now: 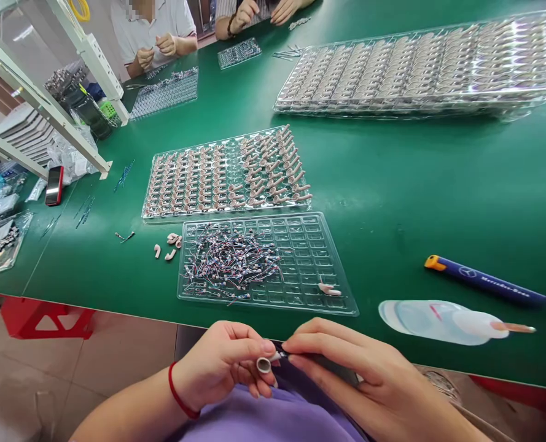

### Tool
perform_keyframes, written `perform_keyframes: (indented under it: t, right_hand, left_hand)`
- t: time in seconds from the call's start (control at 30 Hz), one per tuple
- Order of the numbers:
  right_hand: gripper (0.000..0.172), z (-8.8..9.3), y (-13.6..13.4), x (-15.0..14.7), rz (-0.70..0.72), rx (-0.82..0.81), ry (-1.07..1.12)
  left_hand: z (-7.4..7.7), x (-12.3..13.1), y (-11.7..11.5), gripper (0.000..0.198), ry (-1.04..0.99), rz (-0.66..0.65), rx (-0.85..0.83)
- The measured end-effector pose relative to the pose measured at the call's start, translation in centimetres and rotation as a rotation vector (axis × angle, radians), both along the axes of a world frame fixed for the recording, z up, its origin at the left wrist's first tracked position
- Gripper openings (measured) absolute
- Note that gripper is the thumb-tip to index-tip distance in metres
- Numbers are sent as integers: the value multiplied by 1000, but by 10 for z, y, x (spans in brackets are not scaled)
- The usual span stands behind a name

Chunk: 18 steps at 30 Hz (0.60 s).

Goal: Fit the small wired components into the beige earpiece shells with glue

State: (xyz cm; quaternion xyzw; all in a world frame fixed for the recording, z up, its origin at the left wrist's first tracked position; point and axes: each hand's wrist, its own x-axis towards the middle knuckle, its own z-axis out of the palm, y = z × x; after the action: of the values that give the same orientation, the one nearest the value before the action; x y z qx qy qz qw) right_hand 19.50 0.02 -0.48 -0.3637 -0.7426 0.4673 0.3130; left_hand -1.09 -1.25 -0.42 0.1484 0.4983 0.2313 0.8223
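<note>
Past the near edge of the tabletop (392,209), we hold a beige shell (264,366), fingers of our left hand (233,362) grasping it while those of our right hand (351,362) pinch a small piece (281,355), too tiny to identify, at its stem. A slack pinch could send either to the floor (102,374); a sharp tug could strain wires, if that piece matches the wired parts (236,258) heaped along the left half of the clear tray (300,270).

Beyond the right hand (360,362) and off to its right, a blue stick (489,282) with an orange end (435,263) carries slightly blurred white lettering (505,286), apparently "Mercedes-Benz", beside a ringed three-pointed star (467,272). Nearer that hand, the red mark (435,312) on a pale bottle (461,327) is unreadable.
</note>
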Motion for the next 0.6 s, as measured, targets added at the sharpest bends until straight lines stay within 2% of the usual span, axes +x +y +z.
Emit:
perform_keyframes:
  t: [0.27,0.6]
  right_hand:
    - [17,4,5,-2,-23,53,36]
    - [16,1,2,-3,5,-41,7]
  left_hand:
    - [5,2,3,38,-32,10,-65]
    - [1,1,1,36,-8,27,-13]
